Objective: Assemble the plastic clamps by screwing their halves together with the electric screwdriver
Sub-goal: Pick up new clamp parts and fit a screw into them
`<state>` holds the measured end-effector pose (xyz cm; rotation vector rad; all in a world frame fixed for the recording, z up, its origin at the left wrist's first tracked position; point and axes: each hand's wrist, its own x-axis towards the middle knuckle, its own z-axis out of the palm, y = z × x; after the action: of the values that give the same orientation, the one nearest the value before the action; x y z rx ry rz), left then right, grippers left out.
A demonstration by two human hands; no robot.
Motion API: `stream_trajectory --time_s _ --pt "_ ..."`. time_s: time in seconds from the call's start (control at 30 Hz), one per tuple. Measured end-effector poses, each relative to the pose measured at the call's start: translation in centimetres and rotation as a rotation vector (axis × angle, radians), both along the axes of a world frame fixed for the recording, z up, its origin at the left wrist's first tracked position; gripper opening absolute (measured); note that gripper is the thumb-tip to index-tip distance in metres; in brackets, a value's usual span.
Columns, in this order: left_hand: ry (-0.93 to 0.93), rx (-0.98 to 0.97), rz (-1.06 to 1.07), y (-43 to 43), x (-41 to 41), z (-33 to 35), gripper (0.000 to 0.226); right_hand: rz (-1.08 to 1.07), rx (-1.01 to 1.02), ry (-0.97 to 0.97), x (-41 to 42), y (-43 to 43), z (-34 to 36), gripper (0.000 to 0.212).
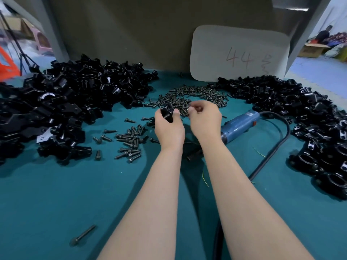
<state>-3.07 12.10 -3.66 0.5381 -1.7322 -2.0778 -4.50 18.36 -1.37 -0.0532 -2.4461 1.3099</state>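
Teal cloth covers the desk (75, 194), seen from a head-worn camera looking down along two bare forearms.

At the centre of the frame, the left hand (169, 128) holds a black plastic clamp (167, 113), its grip closed around the piece with thumb and fingers. Just to its right, the right hand (204, 119) has its fingers curled toward the thumb as if pinching. Whether a screw sits in that grip cannot be told.

Directly behind the hands lies a screw pile (197, 94), with loose screws (131, 141) scattered at centre left. The blue electric screwdriver (240, 126) lies untouched on the desk right of the hands, and its black cable (277, 147) loops toward the lower right.

A large left heap (62, 109) of black clamp parts fills the upper left. A right heap (309, 119) curves down the right edge and seems to hold joined clamps with round openings. A grey card (238, 53) marked "44" leans at the back.

The work looks to be partway through. This clamp appears to be at the screw-placing step, with driving not yet begun and many parts left in the left heap.
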Motion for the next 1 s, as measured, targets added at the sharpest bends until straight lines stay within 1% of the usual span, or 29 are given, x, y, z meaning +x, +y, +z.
stream_trajectory --time_s 0.07,0.1,0.13,0.17,0.23,0.3,0.4,0.6,0.7,0.73,0.87,0.93,1.0 --pt "-0.011 -0.125 0.021 0.25 0.16 -0.13 0.026 0.037 -0.281 0.065 0.42 0.14 0.29 0.008" --pt "-0.009 -0.173 0.027 0.36 0.27 -0.11 0.025 0.053 -0.343 0.097 0.63 0.14 0.32 0.008" --pt "-0.01 -0.217 0.027 0.41 0.34 -0.09 0.023 0.071 -0.363 0.122 0.78 0.15 0.3 0.011" --pt "-0.017 -0.257 0.025 0.45 0.42 -0.06 0.025 0.093 -0.366 0.137 0.82 0.14 0.23 0.014" --pt "-0.043 -0.317 0.014 0.52 0.5 0.0 0.038 0.136 -0.346 0.142 0.8 0.06 0.15 0.016" --pt "-0.058 -0.337 0.008 0.57 0.56 0.05 0.049 0.152 -0.307 0.125 0.58 0.04 0.03 0.016" --pt "-0.066 -0.347 0.007 0.7 0.65 0.03 0.055 0.157 -0.283 0.115 0.36 0.08 -0.14 0.011" --pt "-0.08 -0.411 0.016 0.77 0.85 -0.02 0.052 0.144 -0.225 0.14 0.39 0.1 -0.25 0.009" --pt "-0.093 -0.447 0.012 0.7 0.82 -0.06 0.049 0.16 -0.185 0.137 0.32 0.19 -0.23 0.005" --pt "-0.095 -0.436 0.01 0.6 0.77 -0.06 0.047 0.171 -0.164 0.126 0.29 0.18 -0.22 0.002" --pt "-0.11 -0.358 0.005 0.28 0.61 0.01 0.05 0.218 -0.072 0.087 0.08 0.1 -0.32 0.017" --pt "-0.123 -0.311 0.022 0.18 0.57 0.17 0.052 0.262 -0.113 0.073 0.15 0.09 -0.21 0.02" --pt "-0.13 -0.266 0.039 0.04 0.45 0.26 0.048 0.314 -0.158 0.055 0.3 0.13 -0.16 0.019"
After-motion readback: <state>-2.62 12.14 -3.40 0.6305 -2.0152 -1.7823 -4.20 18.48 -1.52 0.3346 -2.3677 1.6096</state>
